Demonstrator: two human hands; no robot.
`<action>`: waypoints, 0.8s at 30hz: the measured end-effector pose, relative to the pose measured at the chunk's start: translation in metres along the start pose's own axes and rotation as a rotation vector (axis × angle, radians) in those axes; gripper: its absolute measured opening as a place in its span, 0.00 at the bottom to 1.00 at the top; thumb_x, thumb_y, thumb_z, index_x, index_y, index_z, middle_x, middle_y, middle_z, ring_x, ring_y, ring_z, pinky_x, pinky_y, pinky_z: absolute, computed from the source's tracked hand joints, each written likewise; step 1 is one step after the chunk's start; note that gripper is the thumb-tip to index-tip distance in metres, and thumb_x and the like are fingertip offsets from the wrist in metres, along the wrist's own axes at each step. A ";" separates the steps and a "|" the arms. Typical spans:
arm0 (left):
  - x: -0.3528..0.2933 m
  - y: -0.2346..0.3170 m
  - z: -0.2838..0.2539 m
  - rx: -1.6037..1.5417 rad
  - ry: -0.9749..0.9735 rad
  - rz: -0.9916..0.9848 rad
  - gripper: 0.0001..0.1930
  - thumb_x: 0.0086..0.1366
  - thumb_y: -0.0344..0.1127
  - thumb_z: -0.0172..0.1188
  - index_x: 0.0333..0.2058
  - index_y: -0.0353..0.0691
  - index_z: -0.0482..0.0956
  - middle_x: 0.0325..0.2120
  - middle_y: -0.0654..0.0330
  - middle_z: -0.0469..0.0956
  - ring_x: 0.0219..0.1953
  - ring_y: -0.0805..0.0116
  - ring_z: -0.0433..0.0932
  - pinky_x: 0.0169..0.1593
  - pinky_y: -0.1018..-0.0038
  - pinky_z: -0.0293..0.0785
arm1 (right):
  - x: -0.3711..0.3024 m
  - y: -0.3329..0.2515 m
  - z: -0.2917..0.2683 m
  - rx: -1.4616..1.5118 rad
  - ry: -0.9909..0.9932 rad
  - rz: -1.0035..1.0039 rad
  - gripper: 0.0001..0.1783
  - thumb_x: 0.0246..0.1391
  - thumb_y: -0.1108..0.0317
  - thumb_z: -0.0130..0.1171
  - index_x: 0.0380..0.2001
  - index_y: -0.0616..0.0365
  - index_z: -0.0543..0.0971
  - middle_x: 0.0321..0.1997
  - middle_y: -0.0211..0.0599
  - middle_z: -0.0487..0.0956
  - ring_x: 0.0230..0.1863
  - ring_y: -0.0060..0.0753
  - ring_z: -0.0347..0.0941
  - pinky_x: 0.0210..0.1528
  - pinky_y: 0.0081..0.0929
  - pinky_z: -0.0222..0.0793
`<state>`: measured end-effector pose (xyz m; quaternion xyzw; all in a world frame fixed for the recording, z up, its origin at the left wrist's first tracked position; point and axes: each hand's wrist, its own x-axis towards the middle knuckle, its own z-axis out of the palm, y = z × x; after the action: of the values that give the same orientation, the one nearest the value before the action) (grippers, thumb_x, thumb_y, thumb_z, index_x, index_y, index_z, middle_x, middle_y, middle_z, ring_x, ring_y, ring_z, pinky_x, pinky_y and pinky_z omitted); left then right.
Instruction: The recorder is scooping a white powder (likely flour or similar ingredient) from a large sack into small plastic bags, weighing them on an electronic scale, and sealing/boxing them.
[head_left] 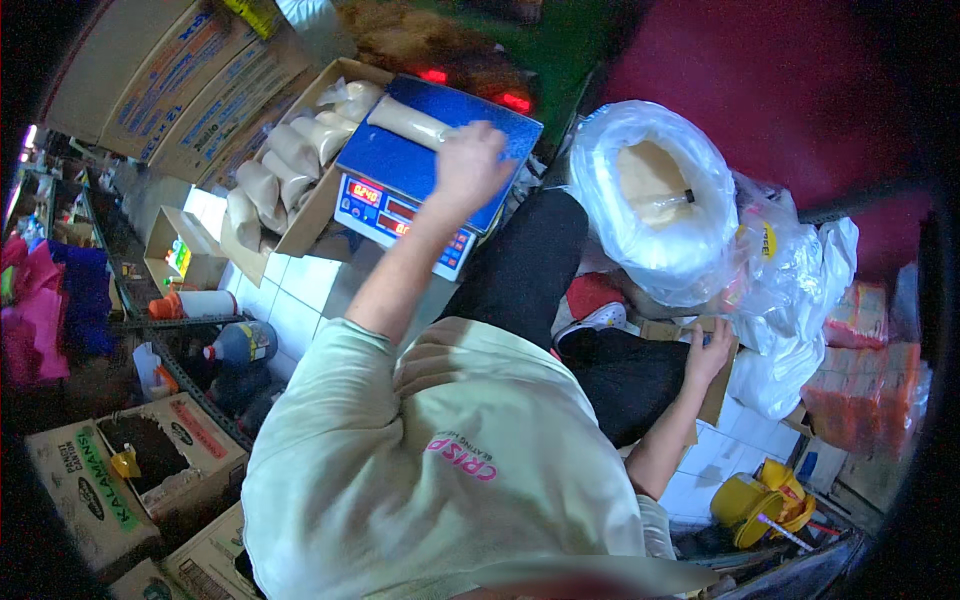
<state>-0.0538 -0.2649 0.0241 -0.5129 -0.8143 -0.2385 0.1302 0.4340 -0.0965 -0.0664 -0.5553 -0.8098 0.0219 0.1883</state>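
A clear plastic bag of pale powder (408, 122) lies on the blue top of a digital scale (430, 140). My left hand (472, 165) is over the bag's right end with its fingers curled and slightly blurred, apparently gripping the loose plastic there. Lower right, my right hand (708, 348) has its fingers apart and holds nothing. It is beside my knee, close to the edge of a cardboard piece (712, 395). Above it stands a big white plastic-lined sack (655, 200) of pale powder, with a scoop-like clear object (665, 203) resting inside.
Left of the scale, an open carton (310, 235) holds several filled powder bags (292, 150). Clear plastic packaging (775, 250) and orange packs (865, 385) lie right of the sack. A yellow bucket (745, 510) stands lower right. Cartons (130, 470) and bottles (240, 342) fill the left side.
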 end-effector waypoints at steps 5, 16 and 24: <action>-0.001 0.103 0.041 -0.686 0.000 0.204 0.17 0.52 0.40 0.64 0.39 0.41 0.74 0.47 0.47 0.70 0.51 0.49 0.69 0.54 0.62 0.66 | 0.005 -0.003 0.004 0.055 0.013 -0.001 0.31 0.49 0.55 0.61 0.55 0.58 0.69 0.61 0.57 0.64 0.61 0.57 0.59 0.61 0.44 0.55; 0.016 0.156 0.136 -1.556 -0.483 -0.327 0.16 0.59 0.41 0.59 0.43 0.41 0.75 0.44 0.60 0.73 0.43 0.67 0.73 0.43 0.74 0.69 | 0.036 -0.062 -0.031 0.530 0.066 0.065 0.33 0.55 0.65 0.57 0.62 0.63 0.59 0.65 0.51 0.60 0.66 0.43 0.54 0.66 0.34 0.47; 0.031 0.151 0.144 -1.822 -0.753 -0.708 0.30 0.64 0.60 0.45 0.55 0.45 0.66 0.48 0.60 0.71 0.50 0.66 0.69 0.54 0.65 0.61 | 0.109 -0.199 -0.026 0.490 0.340 -0.227 0.34 0.57 0.63 0.51 0.63 0.63 0.56 0.68 0.46 0.56 0.69 0.43 0.49 0.69 0.35 0.39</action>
<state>0.0727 -0.1116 -0.0460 -0.1903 -0.4181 -0.6112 -0.6445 0.2306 -0.0781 0.0368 -0.3951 -0.7941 0.1020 0.4505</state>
